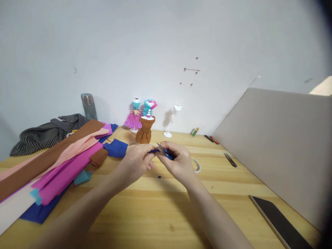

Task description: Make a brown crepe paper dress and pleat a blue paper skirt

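Near the middle of the view, my left hand (137, 159) pinches a small strip of dark blue crepe paper (154, 151). My right hand (178, 162) is closed around blue-handled scissors (168, 154), whose blades point up and left at the strip. Both hands are close together above the wooden table. A tiny dark blue scrap (159, 177) lies on the wood below them. Left of my left hand is a larger dark blue paper piece (116, 148). My palms hide part of the strip and the scissor handles.
Colourful crepe paper sheets (70, 152) and a striped cloth (52, 133) cover the left. Small dress stands, one with a brown dress (145, 129), and a bare stand (167, 134) are behind. A tape roll (197, 165), dark-handled snips (230, 160) and a phone (277, 221) lie right.
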A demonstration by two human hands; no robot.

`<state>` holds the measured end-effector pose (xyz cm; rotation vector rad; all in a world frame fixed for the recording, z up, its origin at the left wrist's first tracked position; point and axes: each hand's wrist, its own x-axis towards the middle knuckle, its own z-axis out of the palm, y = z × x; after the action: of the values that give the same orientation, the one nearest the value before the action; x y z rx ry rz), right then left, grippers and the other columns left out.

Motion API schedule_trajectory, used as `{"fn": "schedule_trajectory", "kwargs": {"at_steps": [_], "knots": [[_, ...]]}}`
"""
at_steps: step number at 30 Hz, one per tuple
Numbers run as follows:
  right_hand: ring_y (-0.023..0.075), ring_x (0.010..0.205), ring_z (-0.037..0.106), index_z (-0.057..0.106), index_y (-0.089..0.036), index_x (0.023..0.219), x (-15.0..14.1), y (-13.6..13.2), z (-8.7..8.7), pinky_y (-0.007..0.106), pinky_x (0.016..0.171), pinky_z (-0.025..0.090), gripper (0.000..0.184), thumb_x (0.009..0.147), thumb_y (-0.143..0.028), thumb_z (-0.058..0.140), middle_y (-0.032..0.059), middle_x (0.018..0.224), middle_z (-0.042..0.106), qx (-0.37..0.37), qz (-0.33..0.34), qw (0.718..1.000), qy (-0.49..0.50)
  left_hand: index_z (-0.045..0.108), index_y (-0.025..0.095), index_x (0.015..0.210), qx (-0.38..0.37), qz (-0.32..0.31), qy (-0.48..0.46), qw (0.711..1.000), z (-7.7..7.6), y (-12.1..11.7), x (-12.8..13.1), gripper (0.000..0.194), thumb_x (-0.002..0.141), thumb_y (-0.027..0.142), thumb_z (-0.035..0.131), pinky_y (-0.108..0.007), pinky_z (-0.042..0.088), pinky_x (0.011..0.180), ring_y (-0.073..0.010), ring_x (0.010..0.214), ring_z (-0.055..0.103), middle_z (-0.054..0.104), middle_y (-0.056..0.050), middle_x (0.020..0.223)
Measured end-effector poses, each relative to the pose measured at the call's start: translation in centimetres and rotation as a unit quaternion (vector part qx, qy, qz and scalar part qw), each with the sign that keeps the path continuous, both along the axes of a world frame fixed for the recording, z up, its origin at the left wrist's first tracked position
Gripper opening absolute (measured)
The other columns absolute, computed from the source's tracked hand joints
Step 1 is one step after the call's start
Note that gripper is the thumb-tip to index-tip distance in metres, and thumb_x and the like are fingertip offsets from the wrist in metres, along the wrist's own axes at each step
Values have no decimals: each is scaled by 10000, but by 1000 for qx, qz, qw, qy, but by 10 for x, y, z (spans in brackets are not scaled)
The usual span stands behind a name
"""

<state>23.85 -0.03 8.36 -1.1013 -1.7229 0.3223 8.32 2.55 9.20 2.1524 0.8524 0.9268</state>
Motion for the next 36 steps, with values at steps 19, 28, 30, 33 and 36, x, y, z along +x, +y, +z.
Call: {"fn": "schedule_trajectory", "kwargs": {"at_steps": [19, 28, 30, 33, 36], "knots": [[71, 424, 261, 597, -144, 802, 15, 6, -13, 228, 408, 179, 382, 821, -510, 486, -59, 513, 330, -138, 180, 956, 185, 600, 111, 899, -201, -75, -149, 965, -32, -1, -23, 309, 813, 401, 536, -170, 405, 390, -76, 418, 569, 546, 17, 642], [119, 562, 412, 567, -158, 741, -1, -36, -93, 245, 527, 314, 332, 894, -404, 405, -13, 597, 438, -139, 97, 985, 35, 556, 123, 784, -333, 28, -245, 910, -107, -37, -35, 311, 784, 433, 567, -151, 325, 338, -52, 352, 515, 531, 42, 577], [137, 598, 464, 582, -156, 787, -4, -41, -103, 252, 559, 347, 308, 896, -378, 398, 9, 638, 513, -115, 90, 989, 9, 563, 124, 805, -340, 29, -240, 909, -113, -41, -33, 320, 796, 444, 549, -157, 325, 337, -59, 346, 510, 539, 39, 548], [147, 598, 493, 589, -156, 791, -8, -45, -111, 256, 571, 360, 289, 891, -348, 398, 26, 649, 557, -72, 84, 993, -45, 554, 129, 758, -325, 27, -216, 920, -117, -45, -30, 342, 795, 468, 531, -166, 333, 334, -70, 333, 500, 529, 40, 497], [141, 572, 483, 573, -156, 738, -12, -46, -118, 253, 557, 352, 297, 894, -332, 392, 27, 617, 550, -37, 76, 993, -84, 510, 142, 663, -297, 30, -202, 933, -117, -48, -29, 358, 761, 484, 549, -163, 338, 331, -76, 335, 508, 500, 49, 474]]}}
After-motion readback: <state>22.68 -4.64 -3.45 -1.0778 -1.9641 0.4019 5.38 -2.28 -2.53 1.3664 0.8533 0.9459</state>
